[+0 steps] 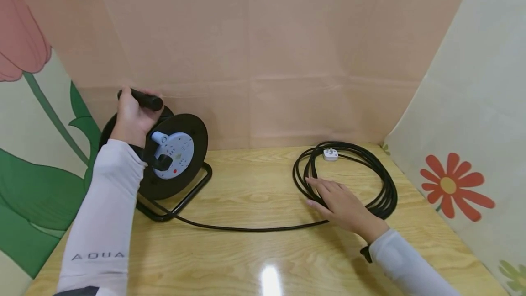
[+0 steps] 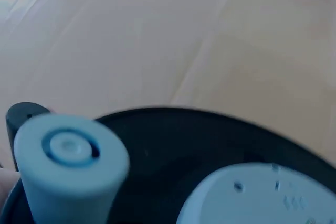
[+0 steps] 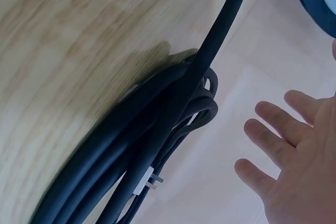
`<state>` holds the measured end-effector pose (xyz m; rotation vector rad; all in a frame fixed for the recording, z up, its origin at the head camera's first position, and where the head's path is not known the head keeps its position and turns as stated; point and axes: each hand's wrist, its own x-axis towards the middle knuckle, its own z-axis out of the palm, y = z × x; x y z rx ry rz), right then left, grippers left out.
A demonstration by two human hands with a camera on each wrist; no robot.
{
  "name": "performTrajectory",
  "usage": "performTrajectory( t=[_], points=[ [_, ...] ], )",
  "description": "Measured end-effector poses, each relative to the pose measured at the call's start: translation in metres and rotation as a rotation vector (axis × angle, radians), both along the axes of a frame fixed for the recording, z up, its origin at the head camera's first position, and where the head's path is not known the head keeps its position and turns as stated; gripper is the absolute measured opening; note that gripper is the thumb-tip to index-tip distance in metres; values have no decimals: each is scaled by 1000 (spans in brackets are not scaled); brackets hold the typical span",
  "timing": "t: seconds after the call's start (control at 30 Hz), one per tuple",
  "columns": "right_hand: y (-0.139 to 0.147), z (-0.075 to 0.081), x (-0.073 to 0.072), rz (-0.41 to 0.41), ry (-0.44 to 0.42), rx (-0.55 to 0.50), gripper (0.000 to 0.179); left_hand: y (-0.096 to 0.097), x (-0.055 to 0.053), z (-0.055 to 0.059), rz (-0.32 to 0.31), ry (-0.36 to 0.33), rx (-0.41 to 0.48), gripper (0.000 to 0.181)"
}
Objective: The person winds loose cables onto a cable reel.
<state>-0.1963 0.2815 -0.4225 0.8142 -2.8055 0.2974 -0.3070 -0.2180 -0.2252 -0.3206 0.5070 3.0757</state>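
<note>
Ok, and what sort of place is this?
Probably a staged work corner rather than an ordinary room: a wood-grain tabletop backed by a creased pinkish-brown sheet, with flower-printed panels on both sides. What lies beyond them is out of view.

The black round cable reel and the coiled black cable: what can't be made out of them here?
- Head view: the left hand and white sleeve hide the left part of the black round cable reel.
- Head view: the right hand covers part of the coiled black cable.
- Head view: the pale blue socket panel has markings too small to read.
- Left wrist view: the bottom edge cuts that panel short.
</note>
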Motion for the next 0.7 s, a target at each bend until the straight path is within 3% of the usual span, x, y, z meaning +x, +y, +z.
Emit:
performTrajectory(
  t=[0.07, 0.13, 0.27, 0.4, 0.53, 0.7],
  points=[
    [0, -1, 0, -4, 2, 0, 67, -1, 3, 0, -21, 16, -74, 30],
    [0, -1, 1, -5, 1, -5, 66, -1, 6, 0, -41, 29, -106, 33],
    [-1, -2, 2, -2, 8, -15, 64, 3, 11, 0, -47, 33, -12, 51],
    [-2, -1, 4, -5, 5, -21, 63, 11, 11, 3, 29, 53, 87, 48],
    [0, -3, 6, -19, -11, -22, 64, 20, 6, 6, 95, 37, 103, 27],
    [0, -5, 6, -23, -8, -33, 65, 23, 3, 4, 168, 9, -26, 11]
  ],
)
